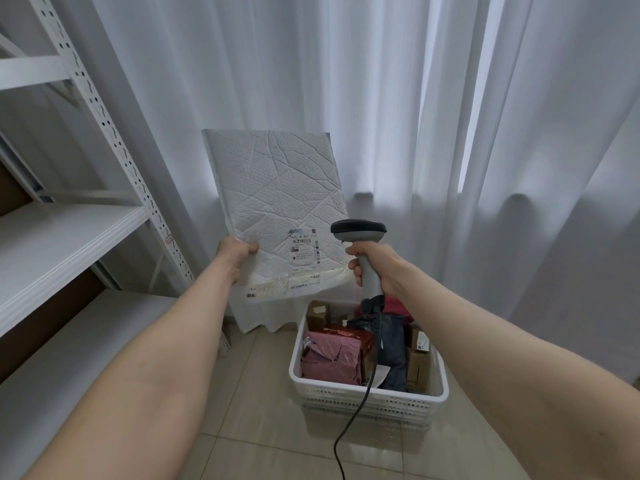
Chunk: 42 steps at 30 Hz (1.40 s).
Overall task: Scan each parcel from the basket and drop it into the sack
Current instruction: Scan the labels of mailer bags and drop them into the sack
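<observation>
A: Where is the parcel?

B: The padded mailer (277, 202) is in the air above the floor, up and left of the basket (363, 385), in front of the curtain (519, 133). The left grip (235, 258) pinches its lower left edge, thumb on the near face. The right grip (377, 268) is closed round the handle of the scanner (358, 228), whose head sits just beside the mailer's lower right edge. Its cable (349, 420) hangs down in front of the basket.

A: Orientation?

B: It is upright with its long axis near vertical, top leaning slightly left. The label (304, 251) is on the face toward the camera, in the lower right part, above the taped flap. I cannot tell which way the scanner's window points.

A: Handling?

B: My judgement is that it is light, since a one-handed edge pinch holds it up. It looks creased and flexible, and stiff enough not to fold over. The surface looks matt rather than slick. An edge or corner hold well away from the label seems best, so the barcode stays uncovered and flat.

A: Sack?

B: I cannot place it with certainty. Something white (254, 315) sits on the floor behind the basket, which might be it. More parcels remain in the basket.
</observation>
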Tool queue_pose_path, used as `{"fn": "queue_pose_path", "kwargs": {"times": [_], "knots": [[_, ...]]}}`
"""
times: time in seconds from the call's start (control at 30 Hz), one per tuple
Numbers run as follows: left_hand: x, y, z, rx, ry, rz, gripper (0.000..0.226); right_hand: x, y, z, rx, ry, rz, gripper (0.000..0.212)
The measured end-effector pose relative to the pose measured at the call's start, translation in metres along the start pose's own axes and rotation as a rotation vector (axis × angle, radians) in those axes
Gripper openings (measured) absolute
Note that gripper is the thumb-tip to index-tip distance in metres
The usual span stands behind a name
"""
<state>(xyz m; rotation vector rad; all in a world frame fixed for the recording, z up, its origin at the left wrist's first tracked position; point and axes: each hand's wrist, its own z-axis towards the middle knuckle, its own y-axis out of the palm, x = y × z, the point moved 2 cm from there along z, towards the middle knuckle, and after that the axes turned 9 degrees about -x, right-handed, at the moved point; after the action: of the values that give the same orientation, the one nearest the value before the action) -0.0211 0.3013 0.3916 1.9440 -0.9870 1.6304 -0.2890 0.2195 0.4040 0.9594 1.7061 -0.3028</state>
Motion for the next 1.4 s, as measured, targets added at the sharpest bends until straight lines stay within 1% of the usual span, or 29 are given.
{"fn": "queue_pose_path", "kwargs": {"times": [0.13, 0.23, 0.33, 0.43, 0.63, 0.73, 0.8, 0.87, 0.9, 0.97, 1.03, 1.13, 1.23, 1.27, 1.33, 1.4], "knots": [[-0.013, -0.018, -0.007, -0.074, -0.066, -0.034, 0.039, 0.020, 0.006, 0.009, 0.087, -0.012, 0.115, 0.009], [-0.026, -0.034, -0.019, -0.078, -0.092, 0.028, 0.030, 0.039, 0.010, 0.012, 0.154, -0.008, 0.108, 0.004], [-0.039, -0.054, -0.039, -0.042, -0.110, 0.087, 0.017, 0.055, 0.017, 0.010, 0.229, 0.007, 0.047, 0.006], [-0.052, -0.079, -0.065, 0.041, -0.128, 0.083, 0.016, 0.069, 0.023, 0.006, 0.268, 0.020, 0.037, 0.015], [-0.084, -0.118, -0.143, 0.201, -0.209, 0.117, 0.018, 0.117, 0.042, -0.031, 0.189, 0.063, 0.078, 0.011], [-0.102, -0.133, -0.195, 0.250, -0.261, 0.151, 0.023, 0.153, 0.056, -0.062, 0.105, 0.150, 0.119, 0.030], [-0.116, -0.144, -0.228, 0.287, -0.292, 0.152, 0.020, 0.174, 0.069, -0.086, 0.069, 0.191, 0.089, 0.032], [-0.128, -0.154, -0.260, 0.293, -0.295, 0.123, 0.010, 0.192, 0.081, -0.103, 0.077, 0.207, 0.014, 0.037], [-0.134, -0.160, -0.275, 0.282, -0.287, 0.104, 0.010, 0.200, 0.087, -0.111, 0.083, 0.218, -0.033, 0.039], [-0.153, -0.177, -0.300, 0.279, -0.256, 0.076, 0.018, 0.216, 0.100, -0.121, 0.086, 0.247, -0.105, 0.051], [-0.173, -0.198, -0.321, 0.332, -0.247, 0.067, 0.025, 0.231, 0.118, -0.128, 0.062, 0.281, -0.173, 0.056], [-0.205, -0.234, -0.346, 0.437, -0.307, 0.138, 0.028, 0.253, 0.147, -0.139, 0.008, 0.347, -0.219, 0.052], [-0.231, -0.260, -0.365, 0.539, -0.369, 0.274, 0.040, 0.278, 0.169, -0.149, -0.024, 0.404, -0.235, 0.055], [-0.238, -0.266, -0.372, 0.567, -0.385, 0.321, 0.045, 0.286, 0.176, -0.152, -0.040, 0.420, -0.234, 0.053], [-0.253, -0.279, -0.382, 0.587, -0.455, 0.410, 0.053, 0.301, 0.189, -0.155, -0.088, 0.457, -0.246, 0.045], [-0.273, -0.296, -0.389, 0.558, -0.553, 0.512, 0.059, 0.312, 0.207, -0.158, -0.120, 0.478, -0.278, 0.043]]}}
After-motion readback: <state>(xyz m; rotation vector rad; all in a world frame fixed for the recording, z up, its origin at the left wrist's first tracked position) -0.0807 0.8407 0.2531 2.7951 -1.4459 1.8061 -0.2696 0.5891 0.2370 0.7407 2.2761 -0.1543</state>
